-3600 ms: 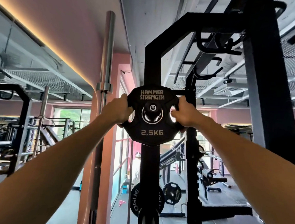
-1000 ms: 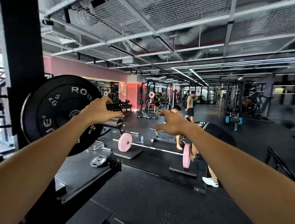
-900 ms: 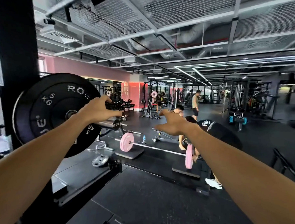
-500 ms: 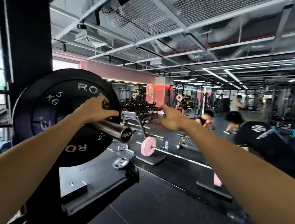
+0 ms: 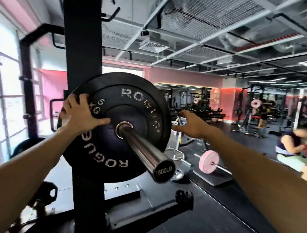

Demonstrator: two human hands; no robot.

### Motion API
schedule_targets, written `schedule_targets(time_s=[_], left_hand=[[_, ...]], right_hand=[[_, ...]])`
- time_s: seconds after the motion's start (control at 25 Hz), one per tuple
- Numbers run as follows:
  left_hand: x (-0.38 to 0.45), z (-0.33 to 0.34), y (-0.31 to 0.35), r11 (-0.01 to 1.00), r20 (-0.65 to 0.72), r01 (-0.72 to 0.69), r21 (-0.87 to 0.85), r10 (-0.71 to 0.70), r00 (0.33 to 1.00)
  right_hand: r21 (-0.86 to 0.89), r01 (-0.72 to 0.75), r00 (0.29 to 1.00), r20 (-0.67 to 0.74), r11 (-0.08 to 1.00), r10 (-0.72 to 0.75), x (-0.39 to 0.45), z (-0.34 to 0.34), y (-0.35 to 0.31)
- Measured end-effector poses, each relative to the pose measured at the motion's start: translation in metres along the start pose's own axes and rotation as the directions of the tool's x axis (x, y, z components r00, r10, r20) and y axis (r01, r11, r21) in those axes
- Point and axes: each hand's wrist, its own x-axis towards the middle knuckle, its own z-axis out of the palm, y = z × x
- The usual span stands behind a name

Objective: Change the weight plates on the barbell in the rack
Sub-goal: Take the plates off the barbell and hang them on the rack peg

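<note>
Your left hand (image 5: 82, 116) lies flat, fingers spread, on the black 5 kg plate (image 5: 117, 127), which sits on the barbell sleeve (image 5: 144, 151) against the rack upright (image 5: 82, 42). Your right hand (image 5: 192, 125) hangs open beside the plate's far rim, grasping nothing. Beyond the plate, black floor (image 5: 215, 216) and a pink-plated bar (image 5: 208, 163).

Round black rubber weight plate (image 5: 132, 105): worn white ROGUE / 5 KG lettering. Shiny chrome steel barbell sleeve (image 5: 144, 149), black end cap, white 1500LB print. Matte black steel rack upright (image 5: 82, 42). Pink round plate (image 5: 208, 163) on the dark grey floor (image 5: 197, 215). Pink wall (image 5: 186, 79), grey mesh ceiling (image 5: 197, 16).
</note>
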Motion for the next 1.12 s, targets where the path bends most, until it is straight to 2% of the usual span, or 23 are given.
schedule_targets(time_s=[0.08, 0.16, 0.28, 0.32, 0.4, 0.52, 0.6, 0.8, 0.96, 1.12], left_hand=[[0.008, -0.001, -0.008, 0.990, -0.095, 0.101, 0.096, -0.092, 0.991], [0.021, 0.000, -0.018, 0.979, -0.121, 0.189, 0.072, -0.180, 0.976], [0.042, 0.011, -0.053, 0.973, -0.020, 0.228, -0.043, -0.229, 0.973], [0.046, 0.016, -0.067, 0.970, 0.002, 0.227, -0.085, -0.228, 0.974], [0.041, 0.023, -0.074, 0.946, -0.024, 0.260, -0.195, -0.269, 0.963], [0.023, 0.020, -0.054, 0.911, -0.048, 0.278, -0.303, -0.306, 0.951], [0.015, 0.018, -0.043, 0.882, -0.032, 0.249, -0.401, -0.285, 0.958], [-0.002, 0.008, -0.050, 0.851, -0.007, 0.248, -0.462, -0.283, 0.959], [-0.028, -0.013, -0.040, 0.821, 0.005, 0.264, -0.506, -0.303, 0.953], [-0.064, -0.036, -0.028, 0.792, 0.037, 0.268, -0.549, -0.297, 0.954]], right_hand=[[0.034, 0.022, 1.000, 0.001, 0.999, -0.022, 0.039, 0.009, 0.008], [0.100, 0.045, 0.999, -0.004, 0.994, -0.045, 0.070, 0.017, 0.013], [0.250, 0.046, 0.998, -0.058, 0.967, -0.032, 0.109, 0.030, 0.017], [0.290, 0.027, 0.999, -0.038, 0.957, -0.017, 0.120, 0.038, 0.019], [0.361, 0.053, 0.998, -0.002, 0.931, -0.056, 0.138, 0.055, 0.021], [0.516, 0.076, 0.997, -0.064, 0.853, -0.050, 0.159, 0.085, 0.022], [0.553, 0.073, 0.996, -0.080, 0.830, -0.034, 0.160, 0.090, 0.023], [0.547, 0.002, 0.999, -0.036, 0.837, 0.021, 0.136, 0.072, 0.025], [0.596, 0.054, 0.998, -0.051, 0.801, -0.029, 0.100, 0.052, 0.028], [0.687, 0.104, 0.995, -0.072, 0.719, -0.075, 0.057, 0.028, 0.026]])
